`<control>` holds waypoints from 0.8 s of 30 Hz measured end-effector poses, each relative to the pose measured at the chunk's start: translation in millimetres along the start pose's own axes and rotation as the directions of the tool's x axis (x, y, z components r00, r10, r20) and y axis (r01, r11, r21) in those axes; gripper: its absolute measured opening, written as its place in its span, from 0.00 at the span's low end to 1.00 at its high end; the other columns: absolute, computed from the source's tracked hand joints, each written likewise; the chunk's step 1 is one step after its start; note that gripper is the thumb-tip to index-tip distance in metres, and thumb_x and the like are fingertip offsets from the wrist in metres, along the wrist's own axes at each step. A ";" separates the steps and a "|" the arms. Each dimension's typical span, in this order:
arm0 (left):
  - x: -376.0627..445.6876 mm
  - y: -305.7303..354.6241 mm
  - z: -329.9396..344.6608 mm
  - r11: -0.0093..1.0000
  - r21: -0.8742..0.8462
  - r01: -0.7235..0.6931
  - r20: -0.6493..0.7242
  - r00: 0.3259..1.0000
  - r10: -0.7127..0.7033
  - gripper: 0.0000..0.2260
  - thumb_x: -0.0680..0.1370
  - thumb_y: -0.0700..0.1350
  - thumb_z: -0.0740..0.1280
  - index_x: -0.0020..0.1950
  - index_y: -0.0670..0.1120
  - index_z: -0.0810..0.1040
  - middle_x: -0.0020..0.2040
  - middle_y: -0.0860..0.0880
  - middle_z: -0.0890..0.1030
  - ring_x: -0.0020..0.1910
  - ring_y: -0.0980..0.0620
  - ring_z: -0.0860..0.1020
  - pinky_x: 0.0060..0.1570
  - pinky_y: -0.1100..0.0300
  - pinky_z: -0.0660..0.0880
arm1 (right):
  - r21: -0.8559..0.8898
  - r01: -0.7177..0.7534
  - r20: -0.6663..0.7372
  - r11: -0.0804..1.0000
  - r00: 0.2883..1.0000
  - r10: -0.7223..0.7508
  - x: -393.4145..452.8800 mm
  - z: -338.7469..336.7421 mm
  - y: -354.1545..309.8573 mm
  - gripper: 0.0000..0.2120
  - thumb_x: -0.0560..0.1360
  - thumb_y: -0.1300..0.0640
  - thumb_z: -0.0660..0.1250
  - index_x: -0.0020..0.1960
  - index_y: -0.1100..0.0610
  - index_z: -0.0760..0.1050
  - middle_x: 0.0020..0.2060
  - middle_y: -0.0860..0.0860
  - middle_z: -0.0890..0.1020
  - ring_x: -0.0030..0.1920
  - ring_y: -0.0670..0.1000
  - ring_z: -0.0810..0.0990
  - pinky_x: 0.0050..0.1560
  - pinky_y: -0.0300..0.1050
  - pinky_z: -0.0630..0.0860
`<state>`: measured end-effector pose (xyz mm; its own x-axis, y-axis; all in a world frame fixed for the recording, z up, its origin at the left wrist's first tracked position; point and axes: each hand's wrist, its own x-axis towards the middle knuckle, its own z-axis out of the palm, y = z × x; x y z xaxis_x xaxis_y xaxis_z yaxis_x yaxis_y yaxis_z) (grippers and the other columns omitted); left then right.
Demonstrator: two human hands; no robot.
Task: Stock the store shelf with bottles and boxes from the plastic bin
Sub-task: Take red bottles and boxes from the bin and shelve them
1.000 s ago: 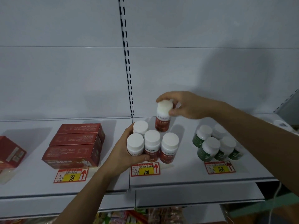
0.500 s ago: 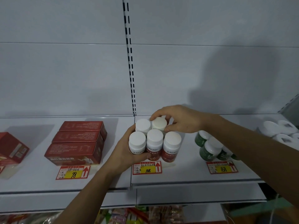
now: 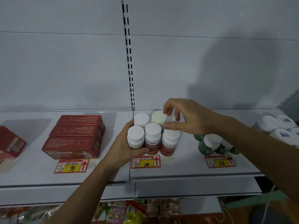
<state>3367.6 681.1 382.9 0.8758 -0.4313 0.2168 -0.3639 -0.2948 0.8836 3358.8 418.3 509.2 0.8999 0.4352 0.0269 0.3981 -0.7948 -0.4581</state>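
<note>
Several white-capped bottles with red labels stand bunched on the white shelf (image 3: 186,165) above a "108" price tag (image 3: 145,162). My left hand (image 3: 121,149) wraps around the front-left bottle (image 3: 135,138), thumb across its front and fingers behind it. The back-right bottle (image 3: 158,118) stands in the bunch. My right hand (image 3: 189,118) hovers just over it, its fingers spread and loosely bent, with the fingertips at the cap's rim and the thumb near the front-right bottle (image 3: 169,143). The plastic bin is out of view.
Three stacked red boxes (image 3: 76,138) lie left of the bottles, with another red box (image 3: 9,146) at the far left. Green-labelled bottles (image 3: 208,146) stand right of the bunch and white bottles (image 3: 278,125) at the far right. Snack packets (image 3: 129,210) fill the shelf below.
My right hand lowered the bottle into the back row of the bunch, then loosened its fingers from the cap. My left hand stayed around the front-left bottle.
</note>
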 end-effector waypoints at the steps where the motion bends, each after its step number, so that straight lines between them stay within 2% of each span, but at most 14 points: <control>1: -0.3 -0.8 -0.2 1.000 0.000 0.001 -0.002 1.000 -0.001 0.42 0.68 0.44 0.82 0.77 0.49 0.65 0.70 0.54 0.76 0.70 0.50 0.75 0.68 0.44 0.74 | -0.010 0.011 0.016 1.000 1.000 -0.011 -3.0 2.6 -0.9 0.20 0.74 0.38 0.71 0.59 0.47 0.72 0.52 0.41 0.77 0.44 0.45 0.78 0.43 0.37 0.74; 5: -1.2 -0.5 -0.5 1.000 -0.011 0.005 -0.001 1.000 -0.005 0.43 0.67 0.47 0.82 0.77 0.49 0.64 0.71 0.52 0.76 0.70 0.48 0.75 0.67 0.40 0.74 | -0.015 -0.008 0.048 1.000 0.999 0.009 -10.6 8.4 -0.6 0.24 0.69 0.37 0.76 0.58 0.45 0.72 0.50 0.38 0.75 0.44 0.45 0.77 0.46 0.44 0.77; 9: -1.0 -0.2 0.5 1.000 -0.020 0.012 -0.003 1.000 -0.012 0.42 0.67 0.47 0.83 0.76 0.50 0.65 0.70 0.55 0.76 0.69 0.51 0.75 0.68 0.44 0.75 | -0.036 0.002 0.149 0.999 0.989 0.003 -11.9 16.3 2.5 0.24 0.66 0.39 0.79 0.56 0.43 0.74 0.49 0.39 0.79 0.48 0.42 0.78 0.49 0.43 0.78; 13: -1.6 -0.6 1.2 0.999 -0.036 0.019 0.003 1.000 -0.018 0.43 0.67 0.48 0.82 0.77 0.51 0.65 0.70 0.56 0.76 0.69 0.52 0.75 0.68 0.49 0.75 | -0.012 -0.002 0.089 1.000 0.996 0.003 -11.0 13.7 7.9 0.21 0.66 0.43 0.80 0.55 0.44 0.76 0.46 0.38 0.79 0.46 0.40 0.78 0.44 0.37 0.74; 16: -1.4 0.1 1.4 0.999 -0.031 0.023 0.007 1.000 -0.023 0.42 0.67 0.48 0.82 0.77 0.52 0.65 0.70 0.58 0.76 0.69 0.54 0.76 0.67 0.54 0.75 | -0.012 -0.015 0.042 1.000 0.999 0.016 -9.1 10.9 8.8 0.22 0.65 0.43 0.81 0.54 0.45 0.76 0.43 0.37 0.77 0.44 0.38 0.77 0.42 0.36 0.72; 24: -0.4 -1.9 0.7 0.999 -0.043 0.025 0.016 1.000 -0.025 0.43 0.66 0.41 0.83 0.76 0.51 0.66 0.69 0.57 0.77 0.69 0.54 0.76 0.67 0.56 0.75 | 0.028 -0.037 0.043 0.999 0.998 0.035 -6.1 19.5 8.2 0.24 0.64 0.45 0.82 0.55 0.47 0.75 0.48 0.42 0.79 0.43 0.37 0.77 0.40 0.37 0.74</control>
<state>3367.7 681.3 380.9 0.8793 -0.4375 0.1882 -0.3275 -0.2685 0.9059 3353.0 417.4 488.0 0.9051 0.4244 -0.0271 0.3597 -0.7981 -0.4833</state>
